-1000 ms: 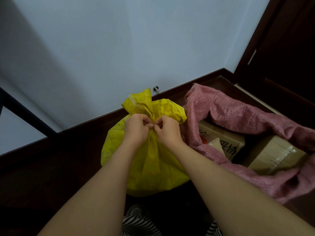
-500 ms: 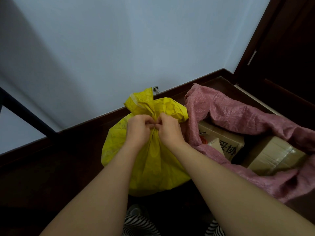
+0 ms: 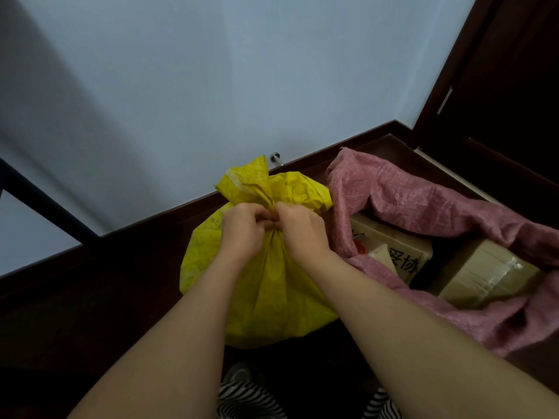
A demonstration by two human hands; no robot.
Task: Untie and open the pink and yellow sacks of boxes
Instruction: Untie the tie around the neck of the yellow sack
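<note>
Working at the neck of the yellow sack [image 3: 266,285], I have both hands bunched together right where the fabric is cinched. My left hand [image 3: 243,231] and right hand [image 3: 301,229] touch knuckle to knuckle there, fingers curled in and pinching at the tie or the gathered fabric; the tie itself is hidden under my fingertips, so I cannot tell whether it is string, wire or a knot in the sack itself. Above my hands the yellow sack's ruffled top [image 3: 246,182] stands up, pinched shut.

Just to the right of the yellow sack lies the pink sack [image 3: 423,201], its mouth already spread wide, with cardboard boxes [image 3: 484,273] showing inside it. So I judge the pink half done and the yellow half as the step in hand.

Behind the yellow sack run the dark skirting board [image 3: 169,216] and the pale wall [image 3: 211,86].

Next I expect to need a firm pinch on one loose end, a pull away from the neck, and my other hand steadying the gathered fabric until it slackens.
</note>
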